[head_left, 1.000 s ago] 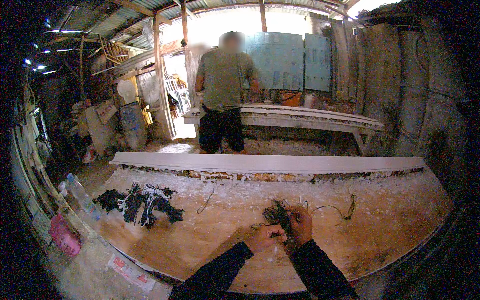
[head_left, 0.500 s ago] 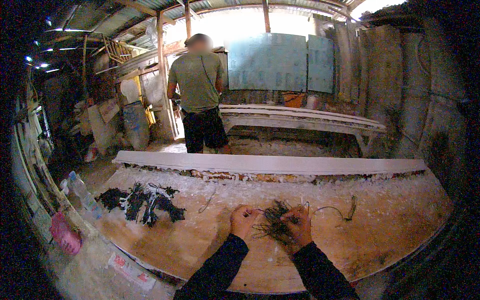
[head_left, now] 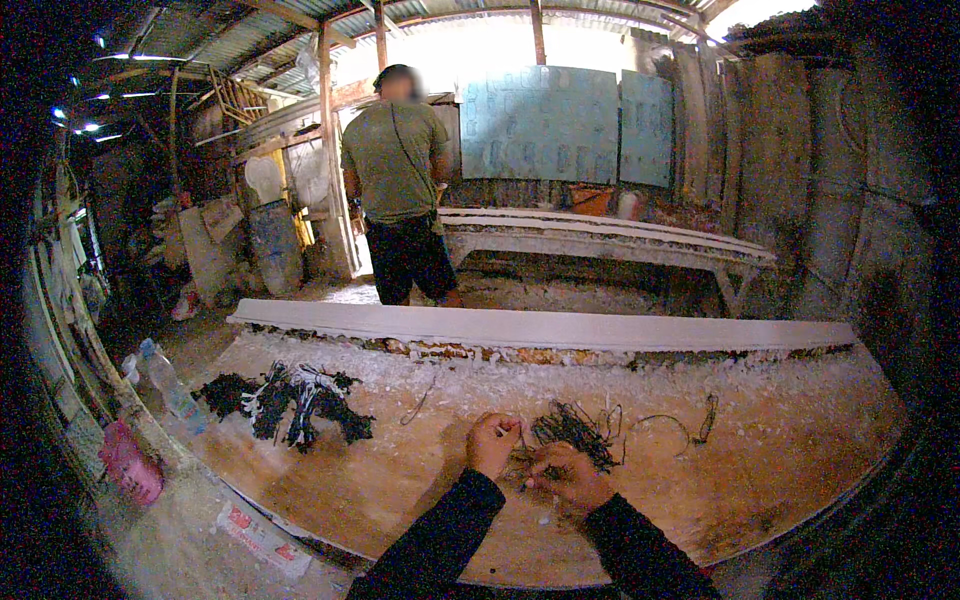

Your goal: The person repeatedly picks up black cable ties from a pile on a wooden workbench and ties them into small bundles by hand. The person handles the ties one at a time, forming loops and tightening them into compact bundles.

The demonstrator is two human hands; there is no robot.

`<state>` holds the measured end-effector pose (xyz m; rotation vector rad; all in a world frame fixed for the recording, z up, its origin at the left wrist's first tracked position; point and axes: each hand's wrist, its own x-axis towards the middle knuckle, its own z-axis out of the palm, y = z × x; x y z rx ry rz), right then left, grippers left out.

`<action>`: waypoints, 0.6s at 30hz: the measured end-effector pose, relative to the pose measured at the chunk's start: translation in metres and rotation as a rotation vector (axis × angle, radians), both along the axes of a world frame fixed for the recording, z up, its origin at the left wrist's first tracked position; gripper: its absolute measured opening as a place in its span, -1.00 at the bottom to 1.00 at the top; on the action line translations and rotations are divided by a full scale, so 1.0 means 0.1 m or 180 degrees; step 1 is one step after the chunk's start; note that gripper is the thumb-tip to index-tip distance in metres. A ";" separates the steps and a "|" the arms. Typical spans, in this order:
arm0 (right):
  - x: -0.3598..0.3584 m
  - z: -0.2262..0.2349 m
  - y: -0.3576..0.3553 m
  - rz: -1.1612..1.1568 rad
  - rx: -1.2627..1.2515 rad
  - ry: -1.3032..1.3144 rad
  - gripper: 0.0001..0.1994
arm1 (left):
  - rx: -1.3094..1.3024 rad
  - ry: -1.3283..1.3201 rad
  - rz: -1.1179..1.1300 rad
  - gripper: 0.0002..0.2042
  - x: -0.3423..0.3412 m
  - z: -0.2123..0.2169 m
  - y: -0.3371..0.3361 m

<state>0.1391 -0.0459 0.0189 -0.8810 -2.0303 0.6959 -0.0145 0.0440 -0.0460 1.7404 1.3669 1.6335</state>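
Note:
My left hand (head_left: pixel 493 443) is closed in a pinch on a thin dark string (head_left: pixel 523 440) above the wooden tabletop (head_left: pixel 420 500). Close beside it, my right hand (head_left: pixel 572 478) has its fingers bent together at the lower part of the strand; exactly what they grip is too small to make out. Just beyond the right hand, a loose bundle of dark strings (head_left: pixel 580 430) lies on the board. Farther left is a pile of black and white strings or cloth strips (head_left: pixel 290 400).
A long white moulding (head_left: pixel 540 325) runs along the table's far edge. Loose strands (head_left: pixel 690 425) lie to the right. A plastic bottle (head_left: pixel 170 380) and a pink bag (head_left: pixel 130 462) are at the left. Beyond stand a person (head_left: pixel 395 180) and a long bench (head_left: pixel 600 232).
My right hand has come off the string bundle and moved left and nearer to me, beside my left hand. The bundle now lies on the board. The person beyond has turned slightly.

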 end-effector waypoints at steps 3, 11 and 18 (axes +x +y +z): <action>0.02 -0.08 0.03 -0.0164 -0.0218 0.0433 -0.92 | -0.0248 0.0109 -0.0444 -0.90 0.00 -0.07 0.06; 0.09 0.04 0.10 -0.1472 -0.0482 0.1758 -0.88 | -0.1063 0.0125 -0.2160 -0.84 0.14 0.06 -0.15; 0.10 0.20 -0.05 -0.1319 -0.0527 0.2335 -0.94 | -0.0514 0.0074 -0.3533 -0.88 0.32 0.34 -0.50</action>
